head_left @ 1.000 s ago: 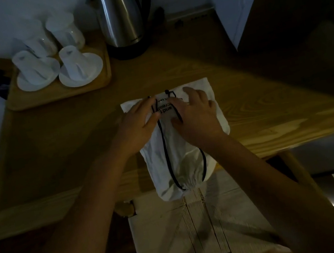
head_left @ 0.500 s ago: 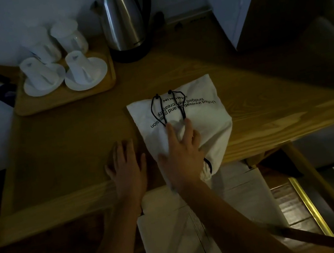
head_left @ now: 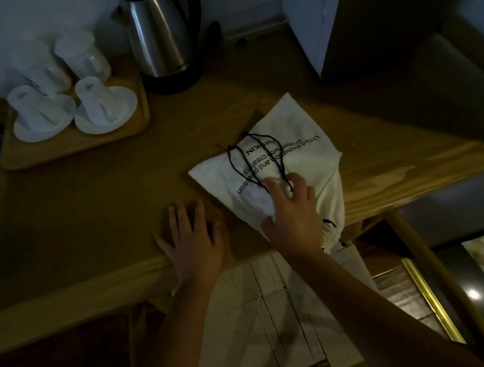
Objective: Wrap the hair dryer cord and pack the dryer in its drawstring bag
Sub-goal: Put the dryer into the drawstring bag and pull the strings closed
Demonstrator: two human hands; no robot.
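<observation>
The left hand (head_left: 191,242) has slid off to lie flat and empty on the wooden tabletop (head_left: 85,201), while the right hand (head_left: 291,210) presses open-palmed on the white drawstring cloth bag (head_left: 303,157), which overhangs the near edge and could slip off.

Wooden table (head_left: 83,189): bag (head_left: 302,154), tray (head_left: 76,146), kettle (head_left: 161,34)

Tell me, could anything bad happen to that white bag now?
Maybe. The white bag hangs partly over the table edge on the near side, so it might slip off if the right hand lets go. Its black drawstring lies in loose loops on top and could snag the fingers. The left hand lies flat on the table beside the bag, not holding it, so it would not stop a slide.
</observation>
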